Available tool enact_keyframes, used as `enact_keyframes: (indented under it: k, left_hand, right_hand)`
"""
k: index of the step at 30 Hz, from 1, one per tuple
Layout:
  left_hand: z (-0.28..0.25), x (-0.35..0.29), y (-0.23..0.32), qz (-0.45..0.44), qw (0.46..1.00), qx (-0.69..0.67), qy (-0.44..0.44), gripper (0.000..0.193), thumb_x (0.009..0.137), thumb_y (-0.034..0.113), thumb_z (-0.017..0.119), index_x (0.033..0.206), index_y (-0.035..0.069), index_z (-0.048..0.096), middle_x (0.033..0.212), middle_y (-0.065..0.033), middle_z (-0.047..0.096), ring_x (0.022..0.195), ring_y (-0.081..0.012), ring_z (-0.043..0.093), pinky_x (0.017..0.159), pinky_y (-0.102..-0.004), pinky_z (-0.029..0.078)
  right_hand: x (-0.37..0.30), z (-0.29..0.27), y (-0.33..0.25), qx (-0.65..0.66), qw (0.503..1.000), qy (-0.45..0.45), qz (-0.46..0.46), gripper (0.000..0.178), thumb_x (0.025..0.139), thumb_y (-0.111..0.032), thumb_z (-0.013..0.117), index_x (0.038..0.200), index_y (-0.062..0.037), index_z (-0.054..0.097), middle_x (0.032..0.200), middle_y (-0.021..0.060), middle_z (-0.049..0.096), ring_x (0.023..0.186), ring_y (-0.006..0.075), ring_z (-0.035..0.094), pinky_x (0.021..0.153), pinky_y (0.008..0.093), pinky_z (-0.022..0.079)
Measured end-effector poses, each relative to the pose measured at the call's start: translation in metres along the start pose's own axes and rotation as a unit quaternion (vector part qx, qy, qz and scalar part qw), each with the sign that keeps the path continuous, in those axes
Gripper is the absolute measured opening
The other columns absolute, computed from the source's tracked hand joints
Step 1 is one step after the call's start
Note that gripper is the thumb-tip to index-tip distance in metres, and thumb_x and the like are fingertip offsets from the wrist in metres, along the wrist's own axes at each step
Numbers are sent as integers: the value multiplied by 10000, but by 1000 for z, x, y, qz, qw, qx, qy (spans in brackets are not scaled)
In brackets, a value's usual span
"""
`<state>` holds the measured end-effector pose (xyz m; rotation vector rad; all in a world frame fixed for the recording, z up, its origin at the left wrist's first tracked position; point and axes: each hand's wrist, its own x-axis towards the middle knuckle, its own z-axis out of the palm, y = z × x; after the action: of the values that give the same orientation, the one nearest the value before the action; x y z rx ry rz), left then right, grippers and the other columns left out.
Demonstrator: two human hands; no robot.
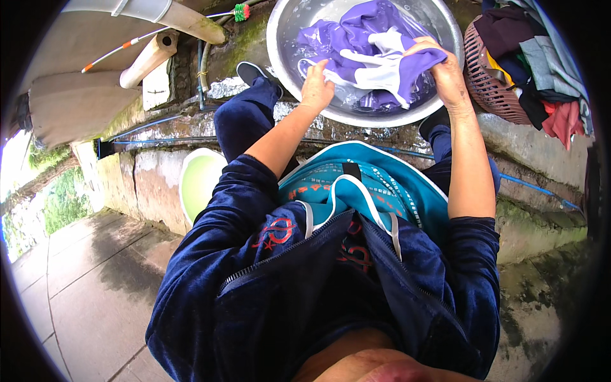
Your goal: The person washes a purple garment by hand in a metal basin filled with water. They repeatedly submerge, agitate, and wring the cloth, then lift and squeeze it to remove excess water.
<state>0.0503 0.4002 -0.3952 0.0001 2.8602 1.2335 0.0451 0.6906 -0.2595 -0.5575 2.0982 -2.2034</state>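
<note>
A wet purple and white garment [375, 70] is spread over a round metal basin [278, 76], partly lifted above the soapy water. My right hand [447, 71] is closed on its purple edge at the basin's right side. At the left rim, my left hand [318, 88] pinches the garment's white edge between thumb and fingers. Part of the purple cloth lies down in the water below the raised part.
A brown plastic basket [493, 86] heaped with clothes [554, 60] stands right of the basin. Beside my left leg is a pale green basin [200, 181]. A blue hose [534, 188] runs along the stone ledge. At the upper left are pipes [191, 22] and a green-tipped brush [242, 12].
</note>
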Motion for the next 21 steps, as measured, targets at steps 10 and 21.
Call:
enact_keyframes:
  k: [10, 21]
  left_hand:
    - [29, 21, 20, 95, 993, 61, -16, 881, 705, 44, 681, 1464, 122, 241, 1475, -170, 287, 1269, -367, 439, 1011, -434, 429]
    - [47, 51, 1, 102, 995, 9, -20, 320, 785, 15, 629, 1091, 96, 577, 1296, -197, 515, 1130, -369, 542, 945, -414, 455]
  right_hand:
    - [-1, -9, -28, 61, 992, 8, -112, 551, 826, -520, 545, 963, 10, 603, 1203, 181, 519, 1183, 274, 441, 1020, 360, 314]
    - [2, -52, -10, 155, 971, 32, -179, 512, 919, -449, 487, 1119, 20, 532, 1243, 170, 506, 1131, 241, 508, 994, 304, 375]
